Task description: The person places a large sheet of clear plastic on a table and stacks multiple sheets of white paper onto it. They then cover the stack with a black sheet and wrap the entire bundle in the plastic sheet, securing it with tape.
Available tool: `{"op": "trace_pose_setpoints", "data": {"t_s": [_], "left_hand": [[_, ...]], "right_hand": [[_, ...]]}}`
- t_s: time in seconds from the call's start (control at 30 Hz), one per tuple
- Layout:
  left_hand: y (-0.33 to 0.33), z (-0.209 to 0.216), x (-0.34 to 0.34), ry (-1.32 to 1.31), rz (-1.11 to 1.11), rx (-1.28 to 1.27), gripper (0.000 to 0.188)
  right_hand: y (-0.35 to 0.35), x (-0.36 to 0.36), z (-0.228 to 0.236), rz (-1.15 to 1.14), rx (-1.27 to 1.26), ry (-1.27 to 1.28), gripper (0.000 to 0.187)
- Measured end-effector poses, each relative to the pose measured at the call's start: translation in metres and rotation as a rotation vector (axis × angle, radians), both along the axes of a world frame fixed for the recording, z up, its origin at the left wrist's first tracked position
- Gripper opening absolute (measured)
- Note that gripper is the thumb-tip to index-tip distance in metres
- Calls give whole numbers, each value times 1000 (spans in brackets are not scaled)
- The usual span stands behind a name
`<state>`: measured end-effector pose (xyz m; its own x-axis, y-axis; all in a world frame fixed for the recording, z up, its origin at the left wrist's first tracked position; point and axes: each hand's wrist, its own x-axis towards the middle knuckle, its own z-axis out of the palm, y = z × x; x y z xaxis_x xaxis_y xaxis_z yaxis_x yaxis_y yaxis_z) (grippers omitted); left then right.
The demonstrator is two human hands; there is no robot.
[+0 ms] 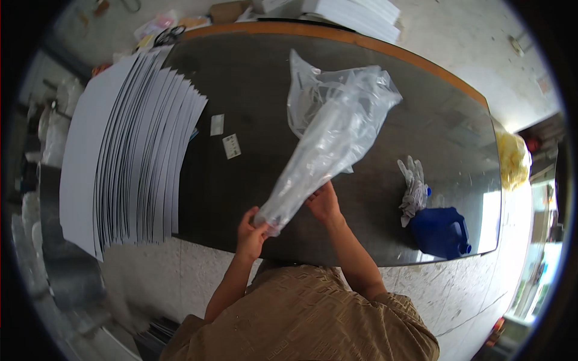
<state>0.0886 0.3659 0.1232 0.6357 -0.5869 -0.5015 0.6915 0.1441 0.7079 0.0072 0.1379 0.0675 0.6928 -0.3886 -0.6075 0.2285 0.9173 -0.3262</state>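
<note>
A long, crumpled clear plastic bag (343, 120) stretches over the dark tabletop (241, 78), from near my body to the far right. My left hand (250, 234) grips its narrow near end between thumb and fingers. Against the bag's right edge, a little farther along, my right hand (325, 203) is closed on the plastic, its fingertips partly hidden beneath. The far end spreads out loose and wrinkled, with one corner sticking up.
At the left lies a fanned stack of large white sheets (132, 150). Two small cards (232, 146) rest beside it. A blue jug (442, 231) and crumpled translucent gloves (413, 189) occupy the near right corner. Beyond the table's orange-brown far edge (349, 37) are more white sheets (355, 15).
</note>
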Motion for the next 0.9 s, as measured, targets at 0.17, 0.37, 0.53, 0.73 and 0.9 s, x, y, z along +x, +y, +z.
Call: {"op": "trace_pose_setpoints", "data": {"t_s": [0.17, 0.37, 0.53, 0.73, 0.9], "left_hand": [[29, -35, 6, 487, -456, -3, 30], [-11, -26, 24, 407, -270, -325, 15], [-32, 10, 45, 337, -240, -465, 10], [13, 21, 22, -99, -170, -337, 13], [83, -2, 13, 346, -577, 123, 31]], "right_hand": [[-4, -17, 20, 44, -102, -45, 46], [-21, -89, 30, 40, -311, 240, 39], [2, -104, 21, -242, -10, 243, 30], [24, -91, -11, -260, -166, 460, 59], [47, -88, -18, -211, -848, 902, 104]]}}
